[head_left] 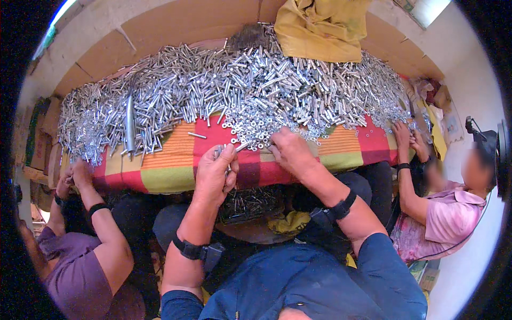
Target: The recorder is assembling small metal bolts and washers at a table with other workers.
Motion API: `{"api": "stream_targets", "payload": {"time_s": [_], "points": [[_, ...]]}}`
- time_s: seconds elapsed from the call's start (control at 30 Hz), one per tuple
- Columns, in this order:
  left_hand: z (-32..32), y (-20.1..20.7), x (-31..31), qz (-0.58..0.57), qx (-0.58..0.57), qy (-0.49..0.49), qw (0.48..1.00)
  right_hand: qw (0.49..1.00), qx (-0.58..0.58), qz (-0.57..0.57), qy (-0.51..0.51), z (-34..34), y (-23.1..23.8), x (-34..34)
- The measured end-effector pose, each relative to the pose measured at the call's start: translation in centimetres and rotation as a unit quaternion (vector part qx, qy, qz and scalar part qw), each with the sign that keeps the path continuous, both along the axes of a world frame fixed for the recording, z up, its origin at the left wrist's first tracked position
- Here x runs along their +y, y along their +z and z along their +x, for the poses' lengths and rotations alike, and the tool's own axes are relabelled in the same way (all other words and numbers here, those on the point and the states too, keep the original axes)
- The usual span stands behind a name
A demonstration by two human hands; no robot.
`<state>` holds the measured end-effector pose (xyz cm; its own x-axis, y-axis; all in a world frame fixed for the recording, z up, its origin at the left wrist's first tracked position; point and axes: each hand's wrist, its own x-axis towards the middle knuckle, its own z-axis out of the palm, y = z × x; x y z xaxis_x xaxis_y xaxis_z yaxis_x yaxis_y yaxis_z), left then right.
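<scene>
My left hand [214, 173] is closed, with its thumb on top, around shiny metal bolts. One bolt [242, 145] points out past the fingertips toward the nuts; how many more the palm holds is hidden. Just right of it, my right hand [292, 152] reaches down over the near edge of a pile of small silver nuts [250, 127]. Its fingers are curled together, and what they pinch, if anything, does not show. Washers [314, 132] lie scattered right beside that hand. Behind the nuts rises a wide heap of metal bolts or sleeves [298, 85].
A striped, checkered cloth [170, 176] covers the table's near side. A yellow cloth bag [322, 29] lies on the heap's back. A pointed metal tool [130, 125] rests at left. Co-workers' hands work at left [80, 173] and right [404, 140]. Below sits a container of metal pieces [250, 202].
</scene>
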<state>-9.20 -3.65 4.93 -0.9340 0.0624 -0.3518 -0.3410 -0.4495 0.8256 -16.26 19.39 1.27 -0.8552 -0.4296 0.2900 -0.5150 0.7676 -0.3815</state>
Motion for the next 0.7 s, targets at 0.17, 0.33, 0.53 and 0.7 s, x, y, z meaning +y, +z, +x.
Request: {"api": "stream_targets", "payload": {"time_s": [0.17,0.33,0.53,0.7], "points": [[0.0,0.4,0.3,0.003,-0.001,-0.010,1.000,0.998,-0.035,-0.016,0.051,-1.1,0.1,1.3],[-0.1,0.2,0.3,-0.008,-0.008,-0.023,1.000,0.998,-0.046,0.032,0.022,-0.9,0.2,2.0],[-0.1,0.1,0.7,-0.024,-0.013,-0.038,0.999,0.992,-0.096,-0.080,0.009,-1.1,0.6,2.7],[0.0,0.2,0.9,-0.024,-0.013,-0.038,0.999,0.884,-0.312,-0.347,-0.031,0.7,5.6,0.3]]}}
